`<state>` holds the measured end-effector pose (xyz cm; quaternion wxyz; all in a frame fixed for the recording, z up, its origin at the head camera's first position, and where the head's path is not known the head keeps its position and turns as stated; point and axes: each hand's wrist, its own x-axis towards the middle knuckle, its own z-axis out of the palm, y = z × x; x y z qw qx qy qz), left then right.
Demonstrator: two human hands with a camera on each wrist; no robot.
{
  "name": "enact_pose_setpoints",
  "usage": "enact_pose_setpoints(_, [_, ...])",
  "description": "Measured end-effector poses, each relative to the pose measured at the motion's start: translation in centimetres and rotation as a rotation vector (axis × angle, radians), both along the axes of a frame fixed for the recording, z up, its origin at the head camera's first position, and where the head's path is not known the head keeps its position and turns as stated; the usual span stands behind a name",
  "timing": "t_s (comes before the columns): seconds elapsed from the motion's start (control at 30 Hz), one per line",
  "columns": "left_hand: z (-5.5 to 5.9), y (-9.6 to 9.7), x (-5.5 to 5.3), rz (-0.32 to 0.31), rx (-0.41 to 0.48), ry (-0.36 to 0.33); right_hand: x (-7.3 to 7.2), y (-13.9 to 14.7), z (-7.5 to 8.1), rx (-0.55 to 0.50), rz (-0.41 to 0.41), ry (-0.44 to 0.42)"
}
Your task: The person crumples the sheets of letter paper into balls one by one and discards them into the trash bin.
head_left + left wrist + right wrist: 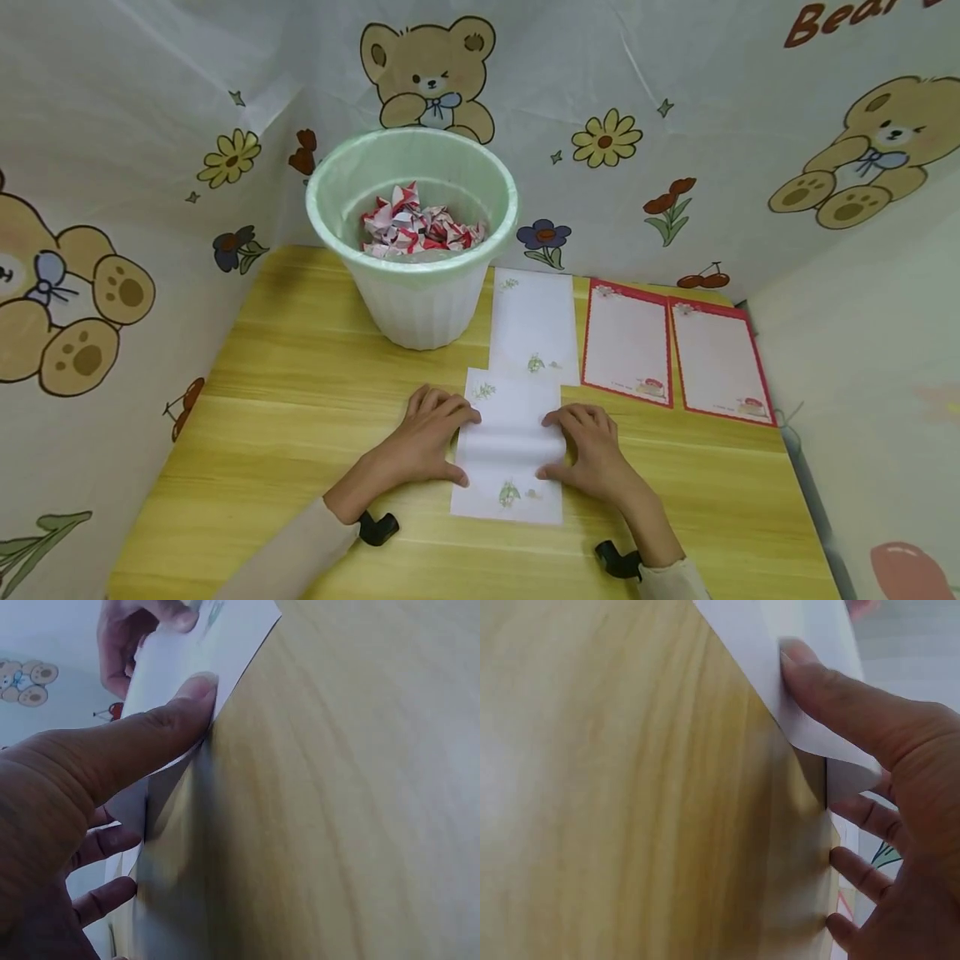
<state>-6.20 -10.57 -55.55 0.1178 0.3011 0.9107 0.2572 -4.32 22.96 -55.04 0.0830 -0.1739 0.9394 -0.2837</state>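
A white sheet of paper (pixel 510 450) with small green plant prints lies on the wooden table, its middle raised in a bulge across its width. On its left edge, my left hand (pixel 427 437) pinches the paper between thumb and fingers. The right hand (pixel 596 450) does the same on the opposite edge. In the left wrist view the thumb (pixel 196 688) presses on the sheet near its edge. The right wrist view has the other thumb (pixel 802 660) on the paper, which curves up off the table, with the lower fingers spread beside it.
Beyond the sheet lies another white printed sheet (pixel 532 325), overlapping it in the head view. Two red-bordered sheets (pixel 626 346) lie to its right. A pale green and white bucket (pixel 423 304) at the back holds crumpled red-and-white paper (pixel 420 225). Bear-patterned cloth (pixel 562 75) surrounds the table.
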Motion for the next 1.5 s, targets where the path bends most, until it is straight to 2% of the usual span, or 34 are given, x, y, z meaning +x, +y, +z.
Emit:
enact_pose_setpoints(0.13, [-0.5, 0.4, 0.0, 0.038, 0.038, 0.03, -0.1, 0.0, -0.4, -0.054, 0.001, 0.069])
enact_pose_setpoints(0.27, [-1.1, 0.9, 0.0, 0.059, 0.064, 0.109, -0.3, -0.4, -0.7, -0.071, 0.0, 0.138])
enact_pose_setpoints(0.43, [-1.1, 1.2, -0.1, 0.069, 0.075, 0.191, -0.5, -0.7, -0.8, -0.079, -0.011, 0.14])
enact_pose_setpoints(0.53, [-0.7, 1.1, -0.3, 0.08, 0.084, 0.193, -0.5, -0.7, -0.5, -0.098, -0.024, 0.133])
enact_pose_setpoints(0.63, [-0.1, 1.0, -0.5, 0.098, 0.132, 0.155, -0.6, -0.6, -0.1, -0.149, -0.033, 0.147])
enact_pose_setpoints(0.73, [0.9, 0.7, -0.7, 0.123, 0.22, 0.082, -0.8, -0.6, 0.6, -0.214, -0.049, 0.17])
enact_pose_setpoints(0.87, [2.1, 0.4, -1.0, 0.171, 0.38, -0.061, -1.1, -1.0, 1.5, -0.347, -0.077, 0.173])
enact_pose_setpoints(1.0, [2.9, 0.0, -0.9, 0.238, 0.554, -0.186, -0.8, -1.7, 2.2, -0.549, -0.094, 0.119])
enact_pose_setpoints(1.17, [3.1, -0.1, -0.9, 0.323, 0.759, -0.264, -0.5, -2.6, 2.8, -0.733, -0.197, 0.034])
enact_pose_setpoints(1.3, [3.5, 0.2, -1.1, 0.356, 0.909, -0.241, -0.8, -3.0, 3.3, -0.848, -0.243, 0.05])
enact_pose_setpoints(1.5, [4.0, 0.6, -1.4, 0.32, 1.029, -0.108, -1.6, -3.2, 3.6, -0.946, -0.166, 0.207])
